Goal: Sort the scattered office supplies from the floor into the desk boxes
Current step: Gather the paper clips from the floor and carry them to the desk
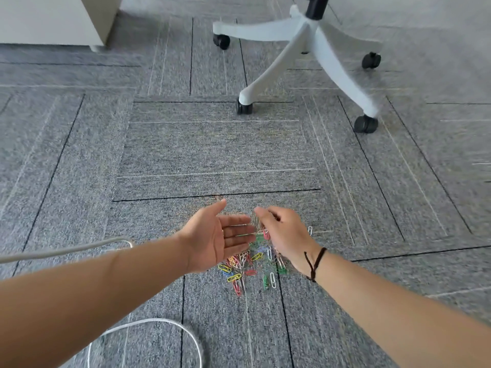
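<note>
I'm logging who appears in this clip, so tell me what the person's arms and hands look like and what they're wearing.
Both forearms are bare, with no sleeves in view. The right hand has a dark knotted cord bracelet at its wrist. The left hand shows no glove or watch.

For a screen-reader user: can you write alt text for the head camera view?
Two bare hands reach over a pile of coloured paper clips on grey carpet: the left hand is open, palm up, and the right hand pinches a few clips. A white office chair base stands beyond.
</note>
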A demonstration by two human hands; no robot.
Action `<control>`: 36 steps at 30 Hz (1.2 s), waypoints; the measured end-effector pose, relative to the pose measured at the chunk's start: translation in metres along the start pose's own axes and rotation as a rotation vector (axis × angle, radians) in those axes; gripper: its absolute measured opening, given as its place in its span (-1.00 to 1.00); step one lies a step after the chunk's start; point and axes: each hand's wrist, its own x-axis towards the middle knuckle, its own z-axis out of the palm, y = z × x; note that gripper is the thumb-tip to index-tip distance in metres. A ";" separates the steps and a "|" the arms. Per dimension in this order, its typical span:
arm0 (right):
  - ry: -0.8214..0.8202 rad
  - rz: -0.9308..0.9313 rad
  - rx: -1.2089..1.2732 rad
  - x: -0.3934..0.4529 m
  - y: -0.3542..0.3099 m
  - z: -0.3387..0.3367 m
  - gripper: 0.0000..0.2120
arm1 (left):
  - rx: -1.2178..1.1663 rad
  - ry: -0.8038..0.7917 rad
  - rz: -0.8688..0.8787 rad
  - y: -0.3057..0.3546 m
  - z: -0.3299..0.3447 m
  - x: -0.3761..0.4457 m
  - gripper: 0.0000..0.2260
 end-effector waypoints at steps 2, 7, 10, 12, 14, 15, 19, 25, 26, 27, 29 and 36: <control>0.046 0.071 0.105 0.003 -0.008 0.000 -0.56 | -0.018 0.017 0.010 -0.001 0.001 -0.002 -0.39; 0.056 -0.056 0.197 -0.002 -0.051 0.011 -0.62 | -0.109 -0.019 -0.013 0.000 0.011 -0.005 -0.47; 0.071 -0.279 0.049 -0.006 -0.066 0.028 -0.59 | -0.208 -0.129 -0.041 0.002 0.021 -0.013 -0.49; 0.120 -0.398 -0.093 -0.005 -0.065 0.036 -0.58 | -0.288 -0.193 -0.046 0.002 0.020 -0.011 -0.47; 0.157 -0.487 -0.133 -0.004 -0.063 0.036 -0.62 | -0.340 -0.191 -0.054 0.003 0.021 -0.011 -0.50; 0.168 -0.521 -0.130 -0.004 -0.063 0.035 -0.67 | -0.350 -0.183 -0.046 0.004 0.021 -0.010 -0.60; 0.161 -0.573 -0.088 -0.006 -0.062 0.022 -0.80 | -0.358 -0.081 0.010 0.008 0.019 -0.014 -0.64; 0.119 -0.656 -0.135 -0.008 -0.052 0.009 -0.74 | -0.371 -0.076 -0.023 0.018 0.015 -0.019 -0.66; 0.112 -0.652 -0.121 -0.009 -0.049 0.009 -0.75 | -0.379 -0.073 -0.038 0.018 0.014 -0.019 -0.66; 0.106 -0.626 -0.089 -0.011 -0.045 0.008 -0.76 | -0.383 -0.065 -0.045 0.017 0.012 -0.018 -0.66; 0.107 -0.481 0.049 -0.016 -0.042 0.005 -0.80 | -0.387 -0.050 -0.054 0.014 0.007 -0.016 -0.69; 0.289 -0.053 0.097 -0.014 0.000 -0.018 -0.70 | -0.348 -0.045 -0.043 0.008 -0.001 -0.014 -0.83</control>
